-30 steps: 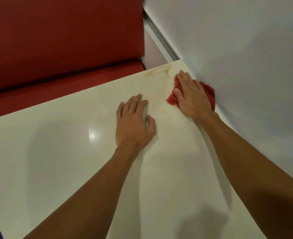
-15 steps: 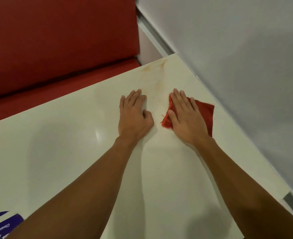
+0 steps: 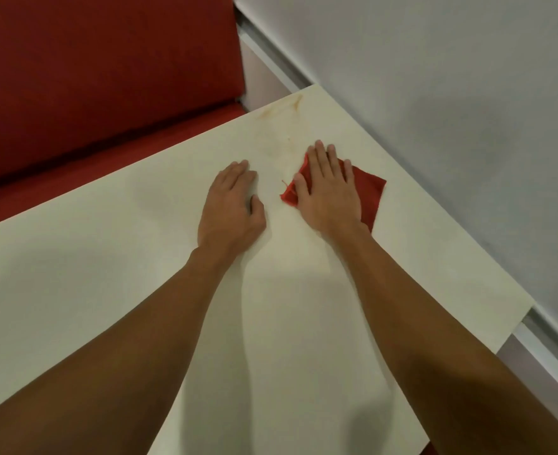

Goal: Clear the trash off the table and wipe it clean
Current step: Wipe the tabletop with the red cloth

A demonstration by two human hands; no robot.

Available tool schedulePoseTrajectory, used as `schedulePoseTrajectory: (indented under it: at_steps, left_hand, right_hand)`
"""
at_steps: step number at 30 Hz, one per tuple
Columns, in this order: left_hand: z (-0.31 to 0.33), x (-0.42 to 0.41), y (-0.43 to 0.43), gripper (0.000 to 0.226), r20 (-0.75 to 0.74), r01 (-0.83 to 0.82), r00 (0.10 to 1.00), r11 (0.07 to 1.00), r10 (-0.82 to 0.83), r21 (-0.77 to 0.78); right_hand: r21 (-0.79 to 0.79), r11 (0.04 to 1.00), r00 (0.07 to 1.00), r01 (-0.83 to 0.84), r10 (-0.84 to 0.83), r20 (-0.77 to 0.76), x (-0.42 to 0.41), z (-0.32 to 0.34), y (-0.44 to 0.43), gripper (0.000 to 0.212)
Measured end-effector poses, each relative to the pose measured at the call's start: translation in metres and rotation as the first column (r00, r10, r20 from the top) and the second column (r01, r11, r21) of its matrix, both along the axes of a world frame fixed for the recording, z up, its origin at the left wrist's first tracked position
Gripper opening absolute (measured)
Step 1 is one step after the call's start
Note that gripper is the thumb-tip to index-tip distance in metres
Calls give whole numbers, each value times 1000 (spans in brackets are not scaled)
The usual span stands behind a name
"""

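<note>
A cream table (image 3: 107,264) fills most of the view. My right hand (image 3: 328,188) lies flat on a red cloth (image 3: 371,195) and presses it onto the tabletop, fingers straight and pointing away from me. Beside it, my left hand (image 3: 231,205) rests palm down on the bare surface, a short gap from the cloth. A brownish stain (image 3: 282,110) marks the far corner of the table, beyond both hands.
A red padded bench (image 3: 107,77) runs along the table's far edge. A grey wall (image 3: 435,110) borders the table on the right, with a metal rail (image 3: 546,343) along its base near the table's right corner.
My right hand has slid the cloth back from the far corner by the wall toward me. The left hand stayed flat on the table. The view has shifted, showing the table's near right corner.
</note>
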State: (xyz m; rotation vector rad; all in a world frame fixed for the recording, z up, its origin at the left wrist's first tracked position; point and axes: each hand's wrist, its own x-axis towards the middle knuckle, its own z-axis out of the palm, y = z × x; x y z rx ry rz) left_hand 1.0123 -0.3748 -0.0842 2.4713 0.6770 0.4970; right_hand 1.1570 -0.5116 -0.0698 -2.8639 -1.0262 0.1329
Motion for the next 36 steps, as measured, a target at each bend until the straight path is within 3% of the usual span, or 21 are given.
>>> schedulePoseTrajectory:
  at_steps: [2,4,7,9,11,13,16,18,22,24,27,30,33,36]
  left_hand:
    - [0,0,1,50,12,2,1000,1000,-2,17]
    - [0,-1,2,50,26,2,1000,1000,-3,26]
    - [-1,0,2,51,41,-2,999,1000,1,21]
    - [-2,1,2,52,41,-2,999,1000,1,6]
    - [-2,1,2,52,26,1,1000,1000,-1,1]
    - [-3,1,1,51,11,0,1000,1000,-1,12]
    - [-3,0,1,52,10,-4,1000,999,3,33]
    - [-2,0,1,52,11,-13,1000,1000,13,26]
    - [-1,1,1,54,12,-20,1000,1000,20,1]
    - [-2,2,2,54,10,-15,1000,1000,15,4]
    - [-4,1,2,55,6,-20,1000,1000,20,22]
    - [-2,0,3,55,-6,-25,1000,999,25,38]
    - [-3,1,4,53,-4,-32,999,999,32,27]
    - [-3,1,4,53,-11,-32,999,999,32,24]
  right_hand:
    - [-27,979,979,-203,203,0,-14,1,-19,70]
    - [-12,965,965,-262,262,-19,-19,1,-51,68]
    - [28,999,1000,-19,20,-23,-4,2,-64,69]
    - [24,985,985,173,-173,-24,9,1,-35,72]
    - [36,965,965,261,-259,-46,16,1,4,74]
    - [28,984,983,178,-177,-40,13,0,25,74]
    - [-5,994,994,-106,105,-9,-4,-1,2,72]
    - [-3,989,989,-148,148,-18,-2,-2,-26,72]
    - [7,985,985,174,-174,-22,30,0,-8,77]
    - [22,966,966,257,-256,-35,33,-1,26,78]
    - [15,997,996,79,-79,-28,14,-2,43,76]
    - [3,996,995,-93,93,-29,-1,-3,7,77]
    - [13,996,996,91,-90,-21,19,-1,-6,79]
    - [35,957,957,288,-287,-38,32,-3,35,81]
